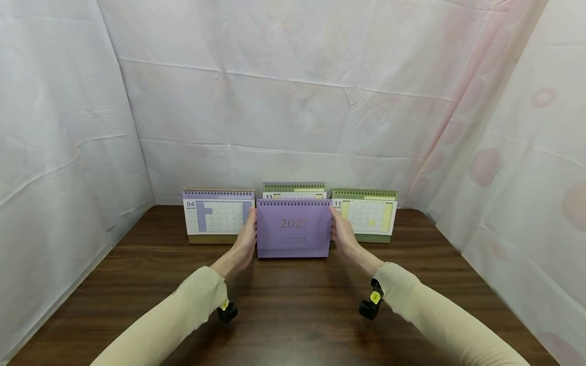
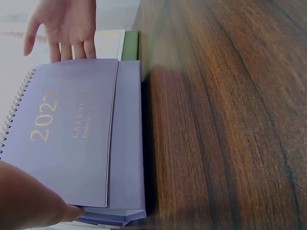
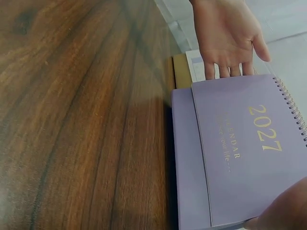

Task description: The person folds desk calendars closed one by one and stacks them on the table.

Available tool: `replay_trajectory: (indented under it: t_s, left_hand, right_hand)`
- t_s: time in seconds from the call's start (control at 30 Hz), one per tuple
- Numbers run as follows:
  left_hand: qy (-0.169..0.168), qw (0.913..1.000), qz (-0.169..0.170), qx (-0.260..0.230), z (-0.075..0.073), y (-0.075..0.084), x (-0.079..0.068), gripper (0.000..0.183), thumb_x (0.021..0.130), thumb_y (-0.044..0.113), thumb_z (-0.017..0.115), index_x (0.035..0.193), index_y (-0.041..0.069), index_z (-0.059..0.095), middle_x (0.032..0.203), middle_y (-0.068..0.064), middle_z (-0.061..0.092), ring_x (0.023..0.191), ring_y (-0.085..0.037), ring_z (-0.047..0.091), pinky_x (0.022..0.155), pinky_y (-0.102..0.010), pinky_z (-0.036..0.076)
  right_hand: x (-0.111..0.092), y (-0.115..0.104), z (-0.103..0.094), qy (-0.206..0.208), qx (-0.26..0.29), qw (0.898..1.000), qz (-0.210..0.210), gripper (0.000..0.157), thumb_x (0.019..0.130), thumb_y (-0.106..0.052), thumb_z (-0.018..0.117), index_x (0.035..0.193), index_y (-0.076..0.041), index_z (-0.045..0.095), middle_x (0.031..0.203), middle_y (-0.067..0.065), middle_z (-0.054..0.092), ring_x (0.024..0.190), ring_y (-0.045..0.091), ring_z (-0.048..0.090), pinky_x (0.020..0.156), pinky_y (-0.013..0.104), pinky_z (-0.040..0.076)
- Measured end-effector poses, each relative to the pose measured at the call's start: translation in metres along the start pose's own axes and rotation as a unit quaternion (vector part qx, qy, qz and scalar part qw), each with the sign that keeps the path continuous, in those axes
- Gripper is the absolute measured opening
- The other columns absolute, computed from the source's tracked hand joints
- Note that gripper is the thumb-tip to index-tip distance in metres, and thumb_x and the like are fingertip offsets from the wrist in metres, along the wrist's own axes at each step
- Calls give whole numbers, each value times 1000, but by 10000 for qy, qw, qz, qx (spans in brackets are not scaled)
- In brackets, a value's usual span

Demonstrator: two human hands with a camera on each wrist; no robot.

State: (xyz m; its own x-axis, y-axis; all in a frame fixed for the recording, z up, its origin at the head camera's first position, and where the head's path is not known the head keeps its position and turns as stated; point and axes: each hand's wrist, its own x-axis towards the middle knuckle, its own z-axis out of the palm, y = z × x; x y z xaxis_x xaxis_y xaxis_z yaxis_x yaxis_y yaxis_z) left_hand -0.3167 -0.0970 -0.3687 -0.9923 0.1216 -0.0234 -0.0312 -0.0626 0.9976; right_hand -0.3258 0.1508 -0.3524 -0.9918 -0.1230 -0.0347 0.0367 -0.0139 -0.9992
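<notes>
A purple desk calendar with "2027" in gold stands upright on its triangular base at the centre. Along its left edge lies my left hand, and my right hand is at the right edge, so the calendar sits between them. The left wrist view shows the right hand with straight fingers and a spread thumb; its fingertips pass behind the calendar's edge. Seen from the right wrist, the left hand has straight fingers too, their tips hidden behind the cover.
Behind on the left stands a calendar showing "04", with a tan base. A green calendar showing "11" stands on the right. Another green-topped one is partly hidden at the back. White curtains surround the dark wooden table.
</notes>
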Motion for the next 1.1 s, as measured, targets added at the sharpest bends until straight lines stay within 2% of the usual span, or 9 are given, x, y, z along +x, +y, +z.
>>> replay_trajectory:
  t_s: [0.3,0.5,0.83,1.1]
  left_hand:
    - [11,10000,-87,45,-3,6,-9,74,99,62,8,155,17,-9,164,-7,-11,151,-30,-7,123,-47,-3]
    - [35,10000,-79,9,-5,8,-12,75,99,63,9,155,16,-10,164,-7,-10,151,-30,-6,123,-47,-2]
    - [-60,9999,37,-111,-8,15,-17,72,101,59,9,155,17,-11,164,-4,-13,151,-26,-9,123,-45,-4]
    - [-115,9995,-14,-293,-7,15,-24,72,101,59,11,155,18,-12,163,-4,-15,151,-28,-11,123,-48,-6]
  right_hand:
    - [-8,-4,5,-54,40,10000,18,74,101,-55,29,156,-8,10,162,17,10,150,33,12,123,48,12]
    - [-15,-5,7,-105,-56,9999,-105,74,102,-54,28,155,-5,14,161,18,14,150,33,14,122,48,15]
    - [-21,-10,11,-81,-84,9995,-294,65,103,-51,28,151,-7,29,158,14,28,147,30,25,121,48,21]
    - [-25,-13,13,1,-268,9995,-173,68,103,-51,28,153,-4,24,159,17,25,147,33,24,120,49,22]
